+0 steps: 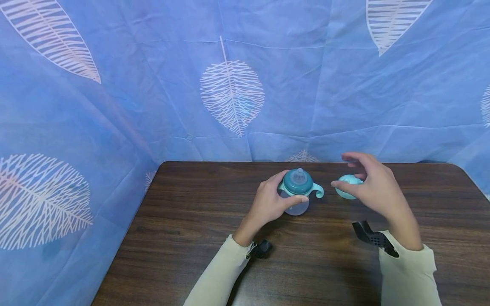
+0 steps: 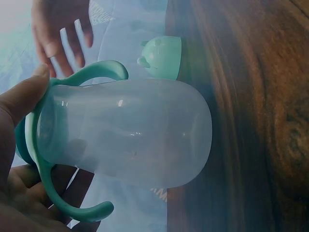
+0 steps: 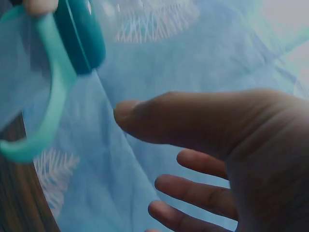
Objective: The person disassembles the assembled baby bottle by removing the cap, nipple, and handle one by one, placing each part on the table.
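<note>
1. Head view shows the left hand (image 1: 268, 199) gripping the bottle (image 1: 297, 208) near the table's (image 1: 191, 221) far edge, thumb across the front, just below the teal lid (image 1: 297, 183). Whether the bottle's base touches the table, I cannot tell.
2. The right hand (image 1: 377, 185) is spread wide, holding nothing, above the mint cap (image 2: 164, 58), which sits on the table to the bottle's right; the left wrist view shows a gap between them.
3. A clean pinch probably calls for thumb and fingers coming down evenly on both sides, low on the cap's wall rather than on its small knobs.
4. The left hand should hold the bottle upright, pressing the firm collar more than the body, which might flex.
5. Smooth, translucent and rounded at the base, the body looks like plastic; hooked mint handles (image 2: 91, 212) flank it.
6. The cap is a smooth dome; the table's dark wood grain looks slightly glossy.
</note>
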A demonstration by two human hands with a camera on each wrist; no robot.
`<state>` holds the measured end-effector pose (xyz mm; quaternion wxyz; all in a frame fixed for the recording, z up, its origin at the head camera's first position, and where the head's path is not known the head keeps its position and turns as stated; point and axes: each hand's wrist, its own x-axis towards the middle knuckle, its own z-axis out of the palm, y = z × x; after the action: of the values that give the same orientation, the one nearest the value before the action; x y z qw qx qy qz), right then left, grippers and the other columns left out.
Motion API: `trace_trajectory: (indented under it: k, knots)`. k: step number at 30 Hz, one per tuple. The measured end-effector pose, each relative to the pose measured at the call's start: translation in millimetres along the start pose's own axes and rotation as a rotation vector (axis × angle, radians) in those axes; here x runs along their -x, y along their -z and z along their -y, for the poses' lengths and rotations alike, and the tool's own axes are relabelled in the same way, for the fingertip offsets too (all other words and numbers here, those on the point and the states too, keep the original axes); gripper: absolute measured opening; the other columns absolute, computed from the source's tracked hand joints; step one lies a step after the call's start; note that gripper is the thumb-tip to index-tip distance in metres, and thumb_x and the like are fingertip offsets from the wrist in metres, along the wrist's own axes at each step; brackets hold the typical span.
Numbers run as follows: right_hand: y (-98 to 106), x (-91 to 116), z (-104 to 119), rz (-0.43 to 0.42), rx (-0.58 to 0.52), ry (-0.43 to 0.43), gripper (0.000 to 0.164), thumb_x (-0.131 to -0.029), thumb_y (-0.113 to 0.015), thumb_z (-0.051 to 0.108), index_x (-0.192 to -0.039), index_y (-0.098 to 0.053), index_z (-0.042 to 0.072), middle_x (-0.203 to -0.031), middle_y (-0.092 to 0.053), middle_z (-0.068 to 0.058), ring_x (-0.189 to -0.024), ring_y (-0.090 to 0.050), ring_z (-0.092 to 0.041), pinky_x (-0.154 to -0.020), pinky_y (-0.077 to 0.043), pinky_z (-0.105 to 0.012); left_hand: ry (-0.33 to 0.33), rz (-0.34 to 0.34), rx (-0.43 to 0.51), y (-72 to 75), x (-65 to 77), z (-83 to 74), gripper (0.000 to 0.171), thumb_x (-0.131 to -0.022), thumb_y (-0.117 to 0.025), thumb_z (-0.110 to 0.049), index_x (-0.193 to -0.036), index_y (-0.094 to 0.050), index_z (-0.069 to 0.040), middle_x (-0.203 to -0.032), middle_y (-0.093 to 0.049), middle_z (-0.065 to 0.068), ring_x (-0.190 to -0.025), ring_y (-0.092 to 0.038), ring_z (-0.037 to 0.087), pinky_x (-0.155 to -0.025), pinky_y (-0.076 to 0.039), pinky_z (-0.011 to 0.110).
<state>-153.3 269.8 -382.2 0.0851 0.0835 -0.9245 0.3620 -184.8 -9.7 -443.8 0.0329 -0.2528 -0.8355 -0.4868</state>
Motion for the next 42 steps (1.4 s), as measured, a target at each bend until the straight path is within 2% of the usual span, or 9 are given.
trace_trajectory:
  k: [8, 17, 22, 30, 36, 42]
  knots:
    - [-18.3, -1.6, 23.2, 0.048, -0.059, 0.106, 0.075, -0.094, -0.092, 0.022, -0.156, -0.056, 0.004, -0.148, -0.06, -0.022, -0.13, -0.06, -0.047, -0.099, -0.054, -0.068, -0.022, -0.008, -0.022, 0.0, 0.0, 0.4, 0.074, -0.092, -0.093, -0.037, -0.153, -0.063, -0.007, -0.138, -0.073, 0.006, -0.126, -0.07, 0.017, -0.105, -0.056, 0.037]
    - [-38.7, -5.4, 40.1, 0.116, -0.087, 0.207, 0.068, -0.093, -0.093, 0.022, -0.15, -0.061, 0.003, -0.14, -0.067, -0.018, -0.125, -0.069, -0.042, -0.098, -0.058, -0.063, -0.003, 0.003, -0.044, 0.3, 0.4, 0.3, 0.074, -0.095, -0.091, -0.033, -0.156, -0.059, -0.004, -0.14, -0.071, 0.012, -0.124, -0.071, 0.022, -0.101, -0.058, 0.037]
    - [-46.5, -7.1, 42.8, 0.111, -0.064, 0.221, 0.068, -0.092, -0.094, 0.024, -0.149, -0.062, 0.003, -0.132, -0.069, -0.016, -0.119, -0.071, -0.04, -0.095, -0.06, -0.062, -0.015, 0.004, -0.044, 0.8, 0.6, 1.8, 0.071, -0.096, -0.089, -0.031, -0.155, -0.06, -0.004, -0.14, -0.071, 0.013, -0.124, -0.071, 0.023, -0.101, -0.058, 0.037]
    - [-55.5, -8.1, 44.2, 0.072, -0.036, 0.213, 0.072, -0.09, -0.095, 0.03, -0.149, -0.063, 0.003, -0.137, -0.069, -0.017, -0.111, -0.071, -0.039, -0.089, -0.06, -0.061, -0.011, 0.001, -0.034, -0.2, 1.4, 2.4, 0.076, -0.093, -0.093, -0.03, -0.155, -0.058, -0.006, -0.141, -0.07, 0.011, -0.125, -0.069, 0.021, -0.102, -0.057, 0.036]
    - [-58.1, -7.3, 48.1, 0.065, -0.003, 0.207, 0.074, -0.089, -0.095, 0.031, -0.149, -0.063, 0.002, -0.13, -0.069, -0.016, -0.105, -0.067, -0.034, -0.087, -0.057, -0.056, -0.007, -0.002, -0.068, -4.4, 2.4, 2.5, 0.079, -0.092, -0.093, -0.031, -0.157, -0.055, -0.007, -0.142, -0.07, 0.01, -0.126, -0.069, 0.022, -0.102, -0.057, 0.038]
    - [-61.7, -7.2, 48.9, 0.05, 0.029, 0.205, 0.074, -0.088, -0.096, 0.032, -0.147, -0.064, 0.001, -0.128, -0.069, -0.016, -0.103, -0.066, -0.033, -0.086, -0.056, -0.056, -0.006, 0.009, -0.097, -4.7, 3.3, 2.2, 0.076, -0.095, -0.091, -0.027, -0.157, -0.055, -0.004, -0.143, -0.069, 0.012, -0.129, -0.068, 0.026, -0.105, -0.056, 0.042]
